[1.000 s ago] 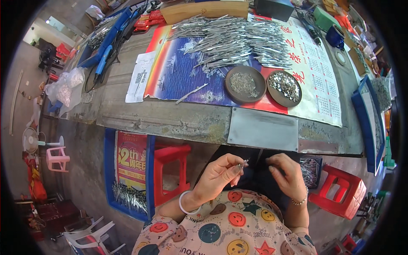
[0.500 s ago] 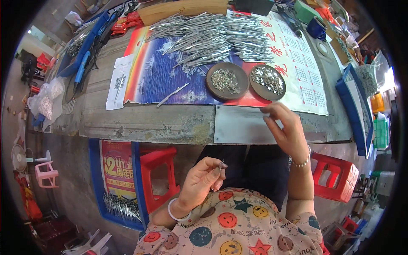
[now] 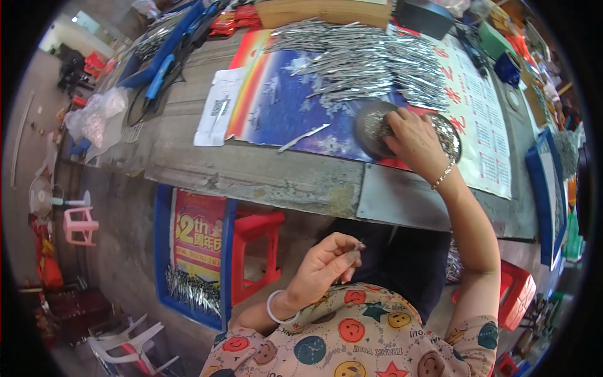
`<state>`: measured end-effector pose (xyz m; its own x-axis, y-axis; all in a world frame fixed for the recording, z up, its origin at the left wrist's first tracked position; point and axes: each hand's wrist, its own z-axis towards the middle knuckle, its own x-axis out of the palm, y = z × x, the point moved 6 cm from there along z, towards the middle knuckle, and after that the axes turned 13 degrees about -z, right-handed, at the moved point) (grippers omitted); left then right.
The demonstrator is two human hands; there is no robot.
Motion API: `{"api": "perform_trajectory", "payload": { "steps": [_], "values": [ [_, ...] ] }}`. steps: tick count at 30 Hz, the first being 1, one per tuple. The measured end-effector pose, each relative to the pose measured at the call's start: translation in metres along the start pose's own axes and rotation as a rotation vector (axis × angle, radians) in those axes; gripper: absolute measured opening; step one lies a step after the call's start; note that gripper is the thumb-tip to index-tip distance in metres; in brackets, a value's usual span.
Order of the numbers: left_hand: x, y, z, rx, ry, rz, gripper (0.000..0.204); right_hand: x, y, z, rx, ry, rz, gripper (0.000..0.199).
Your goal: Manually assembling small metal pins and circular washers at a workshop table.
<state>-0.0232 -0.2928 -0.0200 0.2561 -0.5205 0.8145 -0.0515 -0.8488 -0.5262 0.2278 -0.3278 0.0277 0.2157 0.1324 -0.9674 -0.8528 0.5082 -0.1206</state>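
Observation:
My left hand [image 3: 333, 262], in front of my shirt, is closed in a pinch on a small metal piece [image 3: 360, 245]; most of the piece is hidden by the fingers. Over the table, my right hand [image 3: 413, 138] reaches into a round brown dish [image 3: 362, 142] of tiny metal parts. Its fingers are bunched together, and whatever lies between the tips is hidden. A second round dish [image 3: 459, 149], holding small shiny discs, is partly covered by that hand. One slim metal strip [image 3: 304, 138] lies alone on the blue poster, left of the dishes.
A heap of slim metal strips [image 3: 364, 66] covers the poster's far part, before a wooden box [image 3: 323, 12]. A flat grey plate [image 3: 402, 200] lies at the near edge. Blue trays [image 3: 545, 195] stand around, one [image 3: 164, 251] below table height beside a red stool [image 3: 259, 254].
My right hand has moved forward from above the grey plate into the dish of tiny parts. The left hand keeps its pinch. The whole view has swung, shifting the table rightward.

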Motion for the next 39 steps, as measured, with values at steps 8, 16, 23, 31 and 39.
{"api": "perform_trajectory", "payload": {
  "steps": [8,16,23,31,39],
  "values": [
    [-0.005,-0.004,0.000,0.041,-0.022,0.048,0.016,0.022,-0.003,0.023,-0.004,0.017,-0.066,0.007],
    [-0.005,-0.006,0.000,0.085,-0.024,0.037,0.016,0.017,-0.010,0.021,0.033,0.005,0.216,0.010],
    [-0.003,-0.001,-0.002,0.062,-0.024,0.033,0.016,0.009,-0.016,0.016,0.071,-0.054,0.397,0.013],
    [0.004,0.005,0.000,0.046,-0.032,0.033,0.015,0.008,-0.015,0.013,0.079,-0.084,0.431,0.017],
    [0.007,0.013,0.002,0.001,-0.065,0.044,0.014,-0.006,-0.018,0.005,0.077,-0.131,0.496,0.014]
  ]
}}
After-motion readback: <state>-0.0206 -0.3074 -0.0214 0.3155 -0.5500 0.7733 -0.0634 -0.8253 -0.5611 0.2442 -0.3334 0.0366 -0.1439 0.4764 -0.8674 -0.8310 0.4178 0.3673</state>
